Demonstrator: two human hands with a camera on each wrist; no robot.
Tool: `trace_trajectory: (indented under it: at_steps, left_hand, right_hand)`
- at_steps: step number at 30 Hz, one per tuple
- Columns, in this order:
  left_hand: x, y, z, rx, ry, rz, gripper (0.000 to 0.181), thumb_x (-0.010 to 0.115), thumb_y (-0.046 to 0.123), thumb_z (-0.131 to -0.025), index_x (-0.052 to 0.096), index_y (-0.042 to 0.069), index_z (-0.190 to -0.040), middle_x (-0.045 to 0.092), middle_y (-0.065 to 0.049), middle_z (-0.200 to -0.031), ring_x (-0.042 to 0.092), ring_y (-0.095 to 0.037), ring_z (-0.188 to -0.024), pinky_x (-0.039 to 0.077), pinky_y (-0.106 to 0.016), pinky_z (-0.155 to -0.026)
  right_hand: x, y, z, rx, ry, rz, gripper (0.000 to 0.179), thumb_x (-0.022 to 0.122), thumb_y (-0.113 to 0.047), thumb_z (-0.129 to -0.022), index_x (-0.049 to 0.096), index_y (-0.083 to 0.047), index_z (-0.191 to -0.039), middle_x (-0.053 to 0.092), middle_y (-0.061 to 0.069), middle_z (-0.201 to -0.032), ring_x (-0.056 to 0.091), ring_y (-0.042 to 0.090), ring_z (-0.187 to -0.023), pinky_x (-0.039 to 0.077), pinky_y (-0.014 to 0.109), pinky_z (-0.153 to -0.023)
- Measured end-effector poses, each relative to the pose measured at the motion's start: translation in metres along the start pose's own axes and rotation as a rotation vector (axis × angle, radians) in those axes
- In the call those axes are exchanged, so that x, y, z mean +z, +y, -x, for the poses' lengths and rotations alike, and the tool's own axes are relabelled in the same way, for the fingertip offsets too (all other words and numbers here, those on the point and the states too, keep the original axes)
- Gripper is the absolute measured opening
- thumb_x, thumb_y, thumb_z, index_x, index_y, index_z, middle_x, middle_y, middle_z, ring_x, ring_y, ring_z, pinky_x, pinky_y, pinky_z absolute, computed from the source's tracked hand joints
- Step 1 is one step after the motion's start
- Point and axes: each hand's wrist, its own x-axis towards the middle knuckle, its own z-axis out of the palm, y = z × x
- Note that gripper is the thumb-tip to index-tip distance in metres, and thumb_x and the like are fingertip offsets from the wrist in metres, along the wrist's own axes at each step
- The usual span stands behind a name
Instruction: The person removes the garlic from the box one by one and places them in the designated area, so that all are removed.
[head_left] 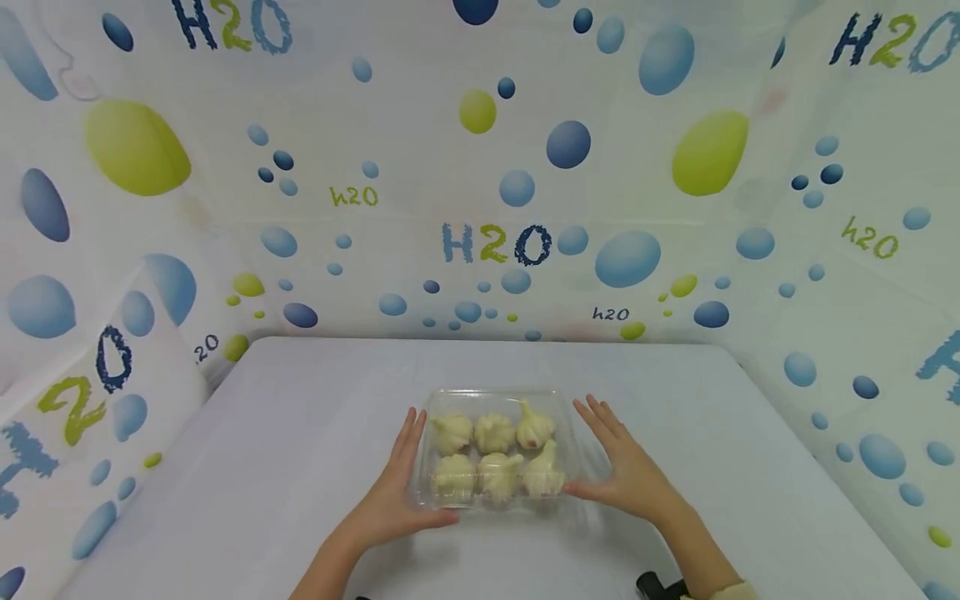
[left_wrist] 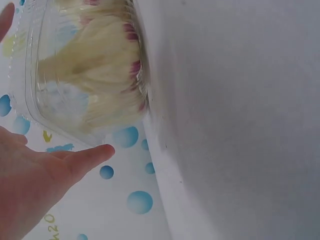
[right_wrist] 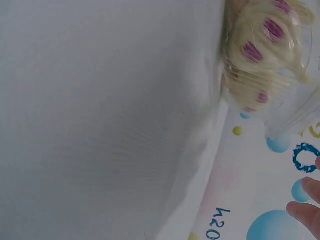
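A clear plastic clamshell container (head_left: 492, 392) sits on the white table in the head view. Inside it, several garlic bulbs (head_left: 495, 433) are lined up in two rows. Purple marks show on the bulbs' undersides in both wrist views. My left hand (head_left: 393, 493) stands along the container's left side, fingers extended and thumb near the front left corner. On the other side, my right hand (head_left: 630, 471) is spread wide, its thumb tip right at the front right corner and its other fingers away from the wall.
The table (head_left: 300, 450) is covered in smooth white. Behind it and along the sides hangs a white curtain (head_left: 420, 117) printed with blue and green bubbles and H2O lettering. A black object (head_left: 660, 586) shows by the right wrist.
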Motion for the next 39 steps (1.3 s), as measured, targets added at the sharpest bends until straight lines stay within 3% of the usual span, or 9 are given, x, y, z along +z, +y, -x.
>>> trace_trajectory:
  at_steps: [6,11,21,31,39]
  left_hand:
    - [0.002,-0.002,0.000,-0.066,-0.020,0.019,0.125,0.085,0.033,-0.061,-0.004,0.021,-0.148,-0.011,-0.008,-0.152,-0.004,-0.036,-0.137,0.014,-0.064,-0.100]
    - [0.004,-0.004,-0.001,-0.064,-0.005,0.041,0.126,0.086,0.030,-0.060,-0.003,0.015,-0.148,-0.008,-0.012,-0.152,-0.004,-0.037,-0.137,0.013,-0.062,-0.102]
    - [0.007,-0.003,-0.004,-0.067,-0.012,0.123,0.122,0.085,0.023,-0.064,-0.003,0.015,-0.148,-0.009,-0.013,-0.152,-0.001,-0.038,-0.137,0.033,-0.058,-0.095]
    - [0.007,-0.006,-0.002,-0.111,-0.024,0.124,0.119,0.082,0.024,-0.067,-0.005,0.015,-0.147,-0.011,-0.014,-0.152,-0.003,-0.038,-0.136,0.029,-0.057,-0.098]
    - [0.011,-0.009,-0.002,-0.094,-0.068,0.160,0.116,0.080,0.022,-0.070,-0.006,0.012,-0.147,-0.011,-0.017,-0.151,-0.002,-0.041,-0.135,0.026,-0.062,-0.095]
  right_hand:
    - [0.007,0.000,0.000,-0.005,-0.020,-0.012,0.104,0.073,-0.060,-0.063,0.019,-0.029,-0.147,0.015,0.002,-0.152,0.015,0.034,-0.136,0.031,0.065,-0.091]
    - [0.009,-0.001,0.000,0.007,-0.032,-0.017,0.105,0.073,-0.060,-0.063,0.020,-0.026,-0.147,0.015,0.001,-0.152,0.016,0.032,-0.136,0.031,0.064,-0.092]
    - [0.011,-0.001,0.000,0.012,-0.055,-0.010,0.109,0.079,-0.054,-0.060,0.020,-0.024,-0.147,0.017,0.003,-0.151,0.022,0.031,-0.135,0.033,0.061,-0.092]
    - [0.013,-0.003,0.000,0.005,-0.079,-0.017,0.116,0.081,-0.055,-0.056,0.018,-0.019,-0.147,0.019,0.010,-0.150,0.027,0.035,-0.132,0.035,0.059,-0.093]
    - [0.012,-0.003,0.001,0.005,-0.100,-0.032,0.114,0.079,-0.052,-0.061,0.015,-0.017,-0.148,0.030,0.013,-0.145,0.036,0.035,-0.127,0.034,0.054,-0.097]
